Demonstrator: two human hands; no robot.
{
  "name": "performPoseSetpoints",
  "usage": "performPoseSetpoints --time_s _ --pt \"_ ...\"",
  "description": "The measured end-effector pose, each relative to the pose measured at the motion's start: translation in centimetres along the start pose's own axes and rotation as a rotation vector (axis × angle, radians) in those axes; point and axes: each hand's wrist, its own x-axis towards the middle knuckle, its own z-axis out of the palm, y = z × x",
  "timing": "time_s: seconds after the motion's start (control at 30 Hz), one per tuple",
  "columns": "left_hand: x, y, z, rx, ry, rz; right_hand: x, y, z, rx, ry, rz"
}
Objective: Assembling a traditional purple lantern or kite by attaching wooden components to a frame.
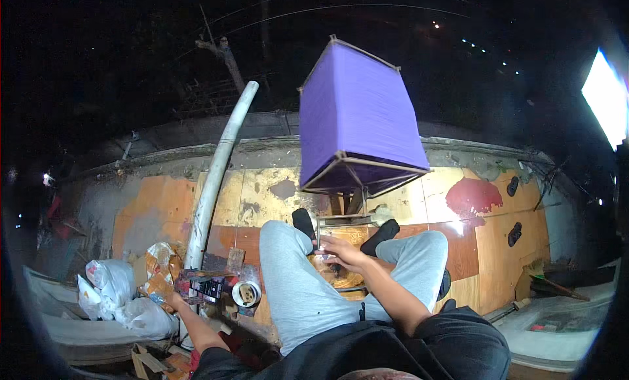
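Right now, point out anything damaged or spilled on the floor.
The pale floor covering looks marred: beyond the right knee, a ragged red patch interrupts it. Whether that's wear or a spill, I can't tell.

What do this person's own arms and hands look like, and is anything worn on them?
They are human arms, without cables or machine parts. The short black fabric sleeve on the right and the matching one on the left leave both forearms uncovered. The right hand has no glove; the left hand also looks gloveless, but is too small to check for rings.
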Motion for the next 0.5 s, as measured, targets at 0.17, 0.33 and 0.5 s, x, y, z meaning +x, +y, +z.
performPoseSetpoints --time_s 0.17,0.33,0.5 --pt "0.0 0.2 -0.1 0.010 -0.004 0.004 -6.4 -5.8 -1.3 0.264 -0.059 -0.106" --pt "0.3 0.6 -0.3 0.011 -0.008 0.009 -11.2 -8.3 -7.5 -0.016 0.401 -0.234" --pt "0.5 1.0 -0.1 0.008 -0.020 -0.007 -11.6 -6.4 -15.2 -0.185 0.741 -0.160"
